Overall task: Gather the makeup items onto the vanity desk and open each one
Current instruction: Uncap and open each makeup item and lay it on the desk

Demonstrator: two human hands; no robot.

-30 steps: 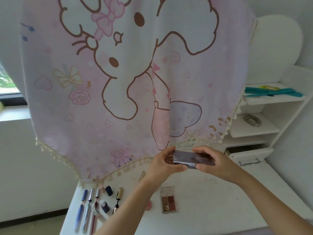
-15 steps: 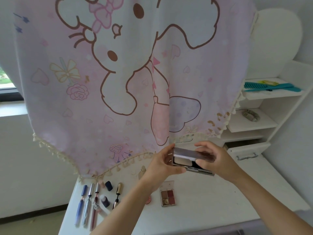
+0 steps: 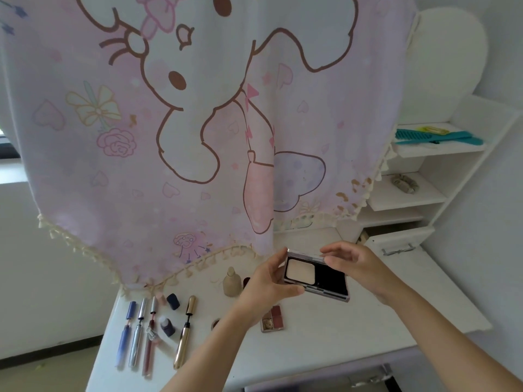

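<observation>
While the compact [image 3: 317, 274] sits above the desk [image 3: 325, 352] with its lid up and pale pan showing, the left hand [image 3: 270, 282] grips its left end and the right hand [image 3: 358, 264] pinches the lid edge. Below it, the small palette [image 3: 273, 319] lies open and the tubes [image 3: 137, 332] appear uncapped. Beige bottle [image 3: 231, 282]: cannot tell. Compact not yet set down.

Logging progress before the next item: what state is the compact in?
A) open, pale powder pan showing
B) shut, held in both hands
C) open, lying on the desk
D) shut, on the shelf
A: the powder compact is held between the left hand and right hand, lid raised, with its pale powder pan exposed.
</observation>
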